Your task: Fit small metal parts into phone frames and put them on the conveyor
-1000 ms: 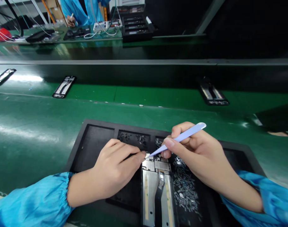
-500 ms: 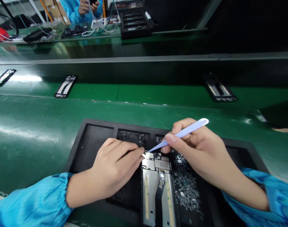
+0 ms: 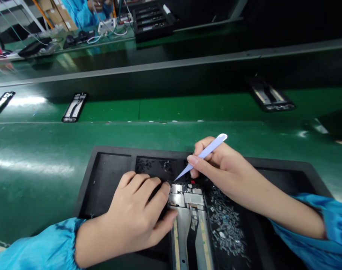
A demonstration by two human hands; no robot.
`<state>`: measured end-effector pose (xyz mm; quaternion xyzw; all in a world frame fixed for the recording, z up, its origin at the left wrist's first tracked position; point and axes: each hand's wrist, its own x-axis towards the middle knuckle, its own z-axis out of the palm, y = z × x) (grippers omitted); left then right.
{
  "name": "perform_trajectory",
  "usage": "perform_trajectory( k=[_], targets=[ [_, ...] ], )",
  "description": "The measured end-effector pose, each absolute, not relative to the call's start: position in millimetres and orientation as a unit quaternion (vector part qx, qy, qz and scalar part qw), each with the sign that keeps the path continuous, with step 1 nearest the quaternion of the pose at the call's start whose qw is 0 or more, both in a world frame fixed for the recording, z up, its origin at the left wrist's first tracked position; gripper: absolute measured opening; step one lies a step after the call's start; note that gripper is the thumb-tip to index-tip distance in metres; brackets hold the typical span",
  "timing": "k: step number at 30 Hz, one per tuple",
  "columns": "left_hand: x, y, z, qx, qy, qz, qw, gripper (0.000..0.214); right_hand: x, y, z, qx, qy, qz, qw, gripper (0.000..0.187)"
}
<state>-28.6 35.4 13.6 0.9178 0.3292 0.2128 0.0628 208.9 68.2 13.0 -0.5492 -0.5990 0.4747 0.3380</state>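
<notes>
An opened phone [image 3: 183, 221] with bare metal shields and a black flex cable lies in front of me on a black tray [image 3: 88, 180]. My left hand [image 3: 141, 210] holds the phone's left edge, its index fingertip at the top left corner and its thumb lower down the side. In my right hand [image 3: 221, 165], lavender tweezers [image 3: 208, 149] are pinched between thumb and fingers. Their tip points down at the phone's upper left corner, close to my left index finger. Whether the tip grips anything is too small to tell.
Many small grey pieces [image 3: 227, 221] lie in the tray right of the phone. Dark bits [image 3: 148, 165] fill a compartment behind. Opened phones [image 3: 75, 107] rest on the green bench, another phone [image 3: 272, 95] at right. Across the bench, a person in blue [image 3: 78, 13] stands near a black rack [image 3: 151, 22].
My left thumb has spread away from the index finger and down the phone's side. The tweezers' tip has shifted slightly toward the phone's top edge. The view has tilted.
</notes>
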Motion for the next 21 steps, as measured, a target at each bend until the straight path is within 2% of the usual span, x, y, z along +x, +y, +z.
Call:
perform_trajectory(
  k=[13, 18, 21],
  targets=[
    [-27.0, 35.7, 16.2, 0.939, 0.313, 0.132, 0.050, 0.039, 214.4, 60.1, 17.0, -0.503, -0.666, 0.441, 0.330, 0.017],
    [-25.1, 33.8, 17.6, 0.942, 0.315, 0.120, 0.009, 0.039, 214.4, 63.3, 19.8, -0.543, -0.593, 0.453, 0.385, 0.023],
    [-24.0, 31.8, 18.6, 0.942, 0.313, 0.122, -0.030, 0.039, 215.6, 63.6, 17.8, -0.564, -0.573, 0.456, 0.382, 0.026]
  ],
)
